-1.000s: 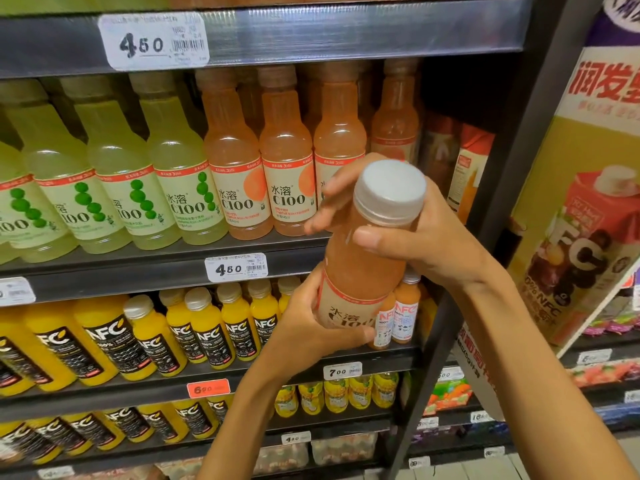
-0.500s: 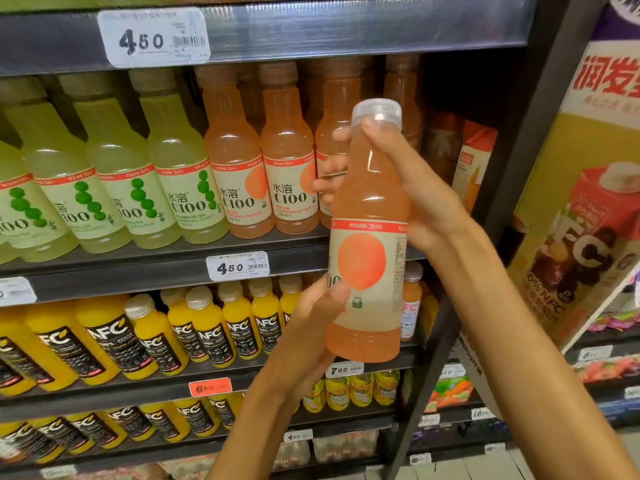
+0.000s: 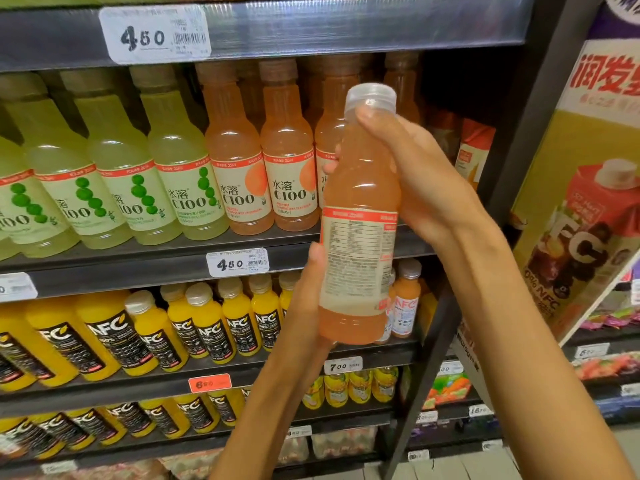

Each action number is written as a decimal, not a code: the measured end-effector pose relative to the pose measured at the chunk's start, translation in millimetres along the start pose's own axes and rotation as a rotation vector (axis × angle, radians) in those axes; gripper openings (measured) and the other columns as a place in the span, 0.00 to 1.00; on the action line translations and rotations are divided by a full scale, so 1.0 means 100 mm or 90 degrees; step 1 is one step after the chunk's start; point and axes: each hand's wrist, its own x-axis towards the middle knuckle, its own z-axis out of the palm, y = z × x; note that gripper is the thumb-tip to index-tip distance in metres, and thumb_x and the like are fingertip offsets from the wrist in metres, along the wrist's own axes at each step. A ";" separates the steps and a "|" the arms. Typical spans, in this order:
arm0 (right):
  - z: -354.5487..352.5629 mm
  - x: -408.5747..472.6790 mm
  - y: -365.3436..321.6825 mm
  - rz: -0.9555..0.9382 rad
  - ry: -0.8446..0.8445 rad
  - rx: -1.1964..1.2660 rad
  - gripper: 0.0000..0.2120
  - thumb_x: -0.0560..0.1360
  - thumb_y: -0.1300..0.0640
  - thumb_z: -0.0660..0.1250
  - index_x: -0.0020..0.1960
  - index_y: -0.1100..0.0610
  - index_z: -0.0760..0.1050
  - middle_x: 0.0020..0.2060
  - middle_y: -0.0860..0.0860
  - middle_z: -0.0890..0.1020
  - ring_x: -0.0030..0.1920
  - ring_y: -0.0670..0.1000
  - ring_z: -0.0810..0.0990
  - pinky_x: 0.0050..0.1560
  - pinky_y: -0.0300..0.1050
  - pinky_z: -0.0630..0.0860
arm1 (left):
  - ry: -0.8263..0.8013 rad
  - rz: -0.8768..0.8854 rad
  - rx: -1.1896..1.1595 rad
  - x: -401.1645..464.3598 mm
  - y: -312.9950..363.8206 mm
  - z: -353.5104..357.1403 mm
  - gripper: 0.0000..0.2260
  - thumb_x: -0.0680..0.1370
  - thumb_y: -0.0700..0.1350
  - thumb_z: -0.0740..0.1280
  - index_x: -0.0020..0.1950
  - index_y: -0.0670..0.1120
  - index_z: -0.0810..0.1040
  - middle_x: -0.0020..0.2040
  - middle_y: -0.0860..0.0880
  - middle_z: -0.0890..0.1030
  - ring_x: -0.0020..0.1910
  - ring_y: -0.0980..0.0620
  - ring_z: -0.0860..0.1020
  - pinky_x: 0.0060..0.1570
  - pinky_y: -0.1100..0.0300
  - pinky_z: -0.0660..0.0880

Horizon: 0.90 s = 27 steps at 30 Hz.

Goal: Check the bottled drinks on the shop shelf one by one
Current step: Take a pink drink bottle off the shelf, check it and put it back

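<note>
Far left, upper shelf: green bottles in a row, then orange bottles just beside them, above a 4.50 tag. Below, yellow NFC bottles. Centre: left hand curled round the lower part of a held bottle, upright in front of the shelves, back label facing the camera. Right hand wrapped round its neck and shoulder, thumb just under the white cap. Far right: a carton poster.
</note>
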 end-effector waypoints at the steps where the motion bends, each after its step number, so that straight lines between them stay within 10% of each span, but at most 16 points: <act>1: 0.00 0.01 0.01 0.014 -0.026 0.050 0.10 0.78 0.53 0.63 0.55 0.58 0.73 0.40 0.53 0.83 0.46 0.54 0.84 0.50 0.49 0.81 | -0.040 -0.024 -0.051 -0.01 0.00 0.01 0.29 0.73 0.69 0.58 0.63 0.51 0.78 0.52 0.44 0.84 0.46 0.47 0.83 0.42 0.55 0.80; 12: 0.04 -0.03 0.05 -0.037 0.086 -0.069 0.07 0.77 0.53 0.67 0.52 0.56 0.74 0.34 0.49 0.82 0.36 0.49 0.83 0.36 0.41 0.79 | 0.071 0.030 0.178 -0.03 -0.05 0.01 0.28 0.70 0.68 0.59 0.61 0.53 0.77 0.54 0.53 0.84 0.54 0.55 0.82 0.50 0.60 0.79; 22: 0.06 -0.08 0.06 0.067 -0.025 0.182 0.10 0.78 0.52 0.62 0.55 0.57 0.72 0.38 0.54 0.82 0.40 0.52 0.83 0.41 0.46 0.81 | -0.134 -0.144 -0.251 -0.11 0.04 0.14 0.34 0.74 0.66 0.61 0.67 0.39 0.71 0.49 0.40 0.81 0.43 0.45 0.81 0.43 0.53 0.78; 27: 0.06 -0.09 0.02 0.032 -0.029 0.126 0.07 0.80 0.55 0.61 0.52 0.58 0.71 0.34 0.52 0.80 0.34 0.50 0.81 0.37 0.43 0.80 | -0.072 -0.101 -0.107 -0.13 0.01 0.08 0.33 0.73 0.67 0.58 0.68 0.44 0.74 0.58 0.41 0.81 0.54 0.44 0.81 0.55 0.48 0.77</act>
